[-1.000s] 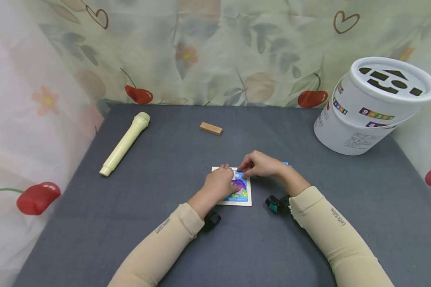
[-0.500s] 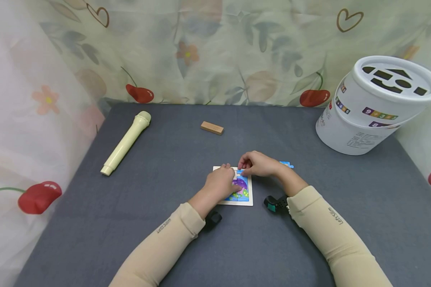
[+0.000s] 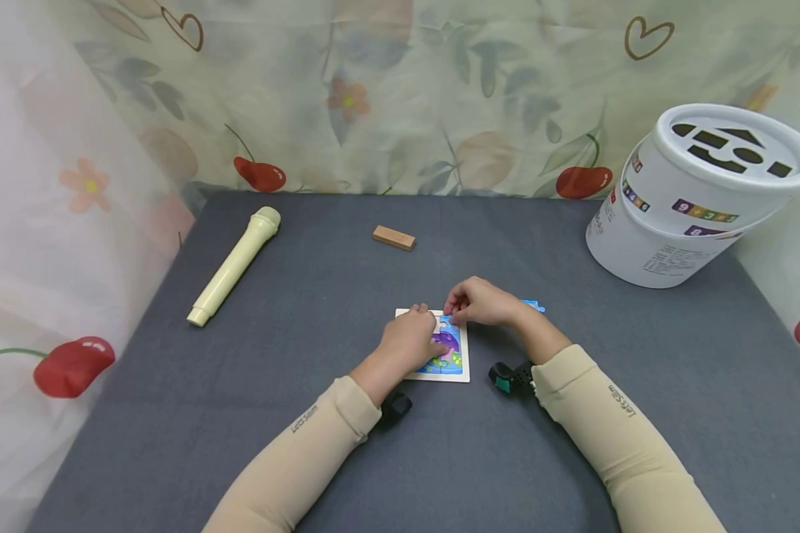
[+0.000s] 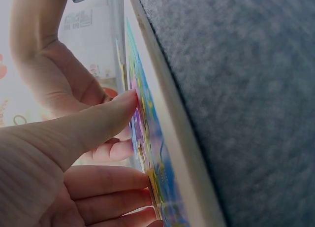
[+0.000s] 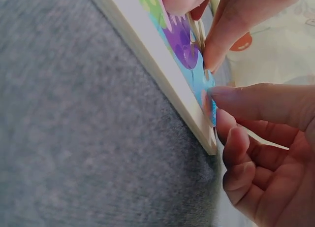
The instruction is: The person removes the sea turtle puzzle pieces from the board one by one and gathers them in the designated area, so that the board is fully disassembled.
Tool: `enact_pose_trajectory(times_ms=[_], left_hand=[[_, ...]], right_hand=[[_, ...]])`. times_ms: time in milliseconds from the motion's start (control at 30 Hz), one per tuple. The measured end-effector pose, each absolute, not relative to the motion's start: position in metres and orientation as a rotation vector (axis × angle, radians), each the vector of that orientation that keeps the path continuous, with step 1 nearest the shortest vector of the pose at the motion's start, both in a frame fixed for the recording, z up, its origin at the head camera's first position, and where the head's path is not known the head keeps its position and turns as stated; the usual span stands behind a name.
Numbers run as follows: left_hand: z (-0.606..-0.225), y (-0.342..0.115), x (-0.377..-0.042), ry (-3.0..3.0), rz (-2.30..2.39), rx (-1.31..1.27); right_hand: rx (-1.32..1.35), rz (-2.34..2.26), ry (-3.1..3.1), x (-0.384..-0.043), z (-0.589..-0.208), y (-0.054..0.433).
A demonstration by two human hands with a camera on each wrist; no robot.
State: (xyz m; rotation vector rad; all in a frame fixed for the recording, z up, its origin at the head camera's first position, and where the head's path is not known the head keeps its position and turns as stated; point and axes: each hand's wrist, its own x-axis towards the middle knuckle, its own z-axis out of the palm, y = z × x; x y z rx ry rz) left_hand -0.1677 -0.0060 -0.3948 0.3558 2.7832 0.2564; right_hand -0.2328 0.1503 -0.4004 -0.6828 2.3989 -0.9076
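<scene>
1. Far left: pale cloth point(image 3: 27, 185) with a cherry print hangs beside the grey surface point(image 3: 307, 318).
2. Next, a cream microphone-shaped object point(image 3: 233, 266) lies on the surface at a slant, its rounded head toward the back, well apart from both hands.
3. Left sleeve point(image 3: 300, 451), beige, with small dark lettering; black device point(image 3: 395, 407) at the wrist.
4. Small wooden block point(image 3: 394, 238), lying flat behind the work, near the back of the surface.
5. Left hand point(image 3: 407, 340): spread over the puzzle, thumb apart from the other fingers, its tip touching the picture; fingers fairly straight, also on the puzzle.
6. Puzzle point(image 3: 466, 363): flat on the surface, about mid-width, under both hands. Pale wooden frame; blue, purple, pink and green picture, partly covered by the left hand.
7. Right hand point(image 3: 483, 302): at the puzzle's far right corner, thumb and forefinger close together, pinching a blue corner piece point(image 5: 208, 96). Other fingers curled in. Whether the piece lies fully down, cannot tell.
8. Behind the right wrist, a blue item point(image 3: 532, 304) shows in part on the surface.
9. Right sleeve point(image 3: 627, 437), beige, also lettered.
10. Far right, toward the back: white bucket point(image 3: 680, 222), lid with dark shaped openings, coloured number strips on its side.
</scene>
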Motion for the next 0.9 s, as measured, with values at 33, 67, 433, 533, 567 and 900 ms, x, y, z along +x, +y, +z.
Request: enact_pose_trajectory(times_ms=[33, 67, 433, 533, 567, 900], left_hand=[[-0.395, -0.006, -0.168, 2.783, 0.254, 0.355], [-0.395, -0.006, -0.168, 2.783, 0.251, 0.355], [-0.395, -0.005, -0.169, 2.777, 0.246, 0.332], [-0.396, -0.005, -0.169, 2.775, 0.248, 0.336], [-0.396, -0.005, -0.169, 2.776, 0.248, 0.339], [-0.397, -0.005, -0.17, 2.774, 0.241, 0.357]], right_hand=[[-0.678, -0.906, 2.399, -0.233, -0.401, 0.15], [-0.676, -0.905, 2.398, -0.233, -0.401, 0.15], [-0.679, -1.073, 2.283, -0.234, -0.404, 0.156], [-0.651, -1.147, 2.227, -0.237, -0.408, 0.159], [-0.643, -1.167, 2.212, -0.237, -0.409, 0.16], [-0.583, -1.24, 2.135, -0.238, -0.411, 0.168]])
